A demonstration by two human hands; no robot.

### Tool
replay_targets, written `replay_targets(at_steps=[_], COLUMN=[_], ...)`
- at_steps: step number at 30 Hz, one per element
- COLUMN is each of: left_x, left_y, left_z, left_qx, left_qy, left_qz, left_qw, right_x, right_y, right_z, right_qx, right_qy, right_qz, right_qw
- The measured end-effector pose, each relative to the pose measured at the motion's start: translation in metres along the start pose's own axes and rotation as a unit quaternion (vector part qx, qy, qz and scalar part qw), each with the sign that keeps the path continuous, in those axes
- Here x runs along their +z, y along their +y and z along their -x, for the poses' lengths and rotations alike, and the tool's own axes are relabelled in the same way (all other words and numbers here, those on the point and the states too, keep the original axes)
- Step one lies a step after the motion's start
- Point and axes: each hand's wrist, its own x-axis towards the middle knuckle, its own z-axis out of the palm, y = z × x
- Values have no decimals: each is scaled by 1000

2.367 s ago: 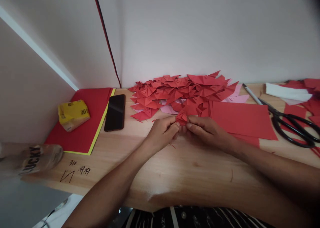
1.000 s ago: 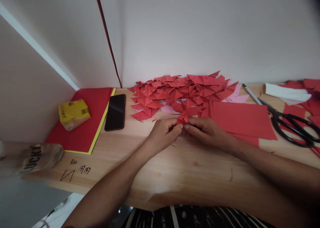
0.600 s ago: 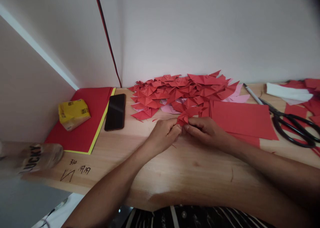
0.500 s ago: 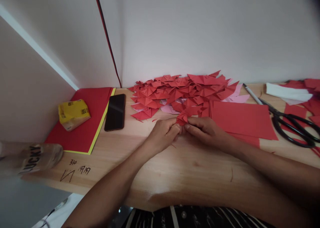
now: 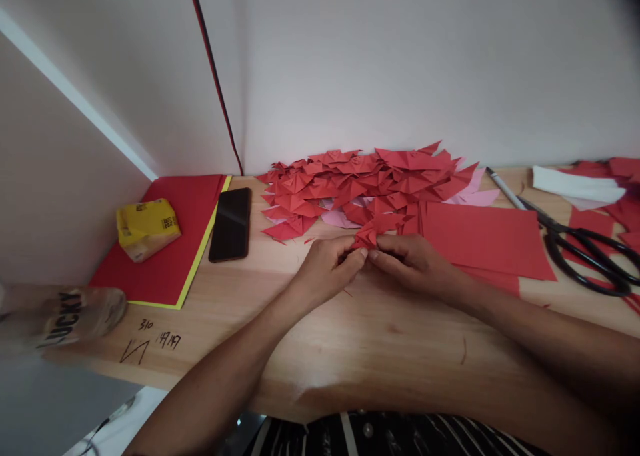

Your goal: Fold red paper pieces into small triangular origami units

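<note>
Between both hands is a small folded red paper piece (image 5: 365,237), partly hidden by the fingers. My left hand (image 5: 330,263) is closed on its left side, with the thumb pressed at the lower edge. On the right side my right hand (image 5: 407,259) pinches the same paper between thumb and forefinger. Just behind it lies a heap of folded red paper pieces (image 5: 350,179) with a few pink ones (image 5: 473,191) among them. Beside my right hand is a stack of flat red paper sheets (image 5: 490,239).
Black-handled scissors (image 5: 585,249) and a pen (image 5: 505,188) lie at the right, near a folded white strip (image 5: 577,185). To the left are a phone (image 5: 230,225), large red sheets (image 5: 195,203), a yellow packet (image 5: 149,228) and a plastic bottle (image 5: 75,316). A wall stands behind.
My left thumb has shifted right and slightly up, to the paper's lower edge by the right thumb. The paper remains between both hands.
</note>
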Motion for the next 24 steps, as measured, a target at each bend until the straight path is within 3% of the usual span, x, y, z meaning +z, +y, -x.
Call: replay_targets(at_steps=[8, 24], left_x=[0, 0], left_y=[3, 1], left_z=[0, 1], left_qx=[-22, -31], left_qy=[-9, -21], left_qz=[-35, 0], left_qw=[999, 999], right_x=[1, 1], right_y=[2, 1], right_z=[0, 0], right_qx=[-16, -33], right_qy=[1, 8], right_qz=[24, 5], right_qw=[1000, 999])
